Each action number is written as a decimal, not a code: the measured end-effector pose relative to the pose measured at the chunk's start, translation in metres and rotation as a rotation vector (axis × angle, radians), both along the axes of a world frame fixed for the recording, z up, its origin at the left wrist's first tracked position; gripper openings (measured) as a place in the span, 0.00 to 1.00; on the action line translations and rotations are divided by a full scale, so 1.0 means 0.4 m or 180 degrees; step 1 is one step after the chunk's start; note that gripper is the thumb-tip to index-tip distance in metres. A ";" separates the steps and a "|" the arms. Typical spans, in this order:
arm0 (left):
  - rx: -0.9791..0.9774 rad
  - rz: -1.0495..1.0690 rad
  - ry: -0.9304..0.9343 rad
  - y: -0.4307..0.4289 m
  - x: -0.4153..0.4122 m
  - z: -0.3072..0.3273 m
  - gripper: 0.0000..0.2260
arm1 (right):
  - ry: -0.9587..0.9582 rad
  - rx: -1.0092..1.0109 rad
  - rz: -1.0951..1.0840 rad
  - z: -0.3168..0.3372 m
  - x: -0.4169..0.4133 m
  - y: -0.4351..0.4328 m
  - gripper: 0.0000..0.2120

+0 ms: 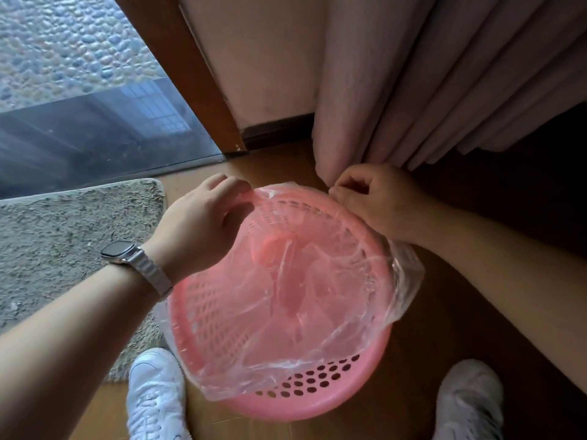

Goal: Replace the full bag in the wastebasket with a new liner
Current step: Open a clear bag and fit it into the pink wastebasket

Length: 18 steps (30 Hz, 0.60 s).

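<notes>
Wooden floor [425, 344] near a curtain [413, 74]: the pink wastebasket [317, 404] stands there, a clear liner [317, 296] draped over its rim. Your left grip [203, 217] and right grip [378, 201] each pinch the liner's edge at the wastebasket's far rim.

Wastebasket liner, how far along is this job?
Done: a clear liner sits inside the pink wastebasket, folded over its near and right rim. In hand: the left hand and right hand pinch its edge at the far rim. Left: probably seating that far edge.
</notes>
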State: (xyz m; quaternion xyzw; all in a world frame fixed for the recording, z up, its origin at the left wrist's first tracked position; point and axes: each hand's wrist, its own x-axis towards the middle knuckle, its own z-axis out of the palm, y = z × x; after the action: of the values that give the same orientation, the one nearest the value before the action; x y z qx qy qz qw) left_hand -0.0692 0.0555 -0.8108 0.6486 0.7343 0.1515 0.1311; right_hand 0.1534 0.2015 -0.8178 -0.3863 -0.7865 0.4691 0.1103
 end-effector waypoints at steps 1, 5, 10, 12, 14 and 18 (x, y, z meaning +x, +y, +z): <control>0.0003 0.0003 -0.0005 0.000 0.001 0.000 0.11 | 0.0047 -0.0120 0.0051 0.002 0.003 -0.005 0.06; 0.0018 0.0104 -0.0033 -0.007 -0.022 -0.002 0.11 | 0.0091 -0.0110 0.0222 0.012 0.028 -0.013 0.04; 0.0018 0.0013 -0.0088 -0.016 -0.038 -0.003 0.10 | 0.0100 0.0108 0.0053 0.002 0.035 -0.019 0.03; 0.0024 -0.0029 -0.0085 -0.019 -0.038 -0.001 0.10 | 0.0134 0.0207 -0.0080 -0.004 0.032 -0.019 0.04; 0.0036 -0.0076 -0.0026 -0.023 -0.037 0.000 0.11 | 0.0083 0.0373 -0.0190 -0.016 0.028 -0.019 0.06; 0.0058 -0.0172 0.0032 -0.027 -0.023 -0.005 0.08 | -0.0274 0.0305 -0.0155 -0.048 0.034 -0.031 0.08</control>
State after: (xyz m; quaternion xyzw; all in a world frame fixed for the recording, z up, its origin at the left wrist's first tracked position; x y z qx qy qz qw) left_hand -0.0786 0.0445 -0.8129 0.6701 0.7157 0.1514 0.1255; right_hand 0.1670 0.1891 -0.8372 -0.4195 -0.8024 0.4111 0.1061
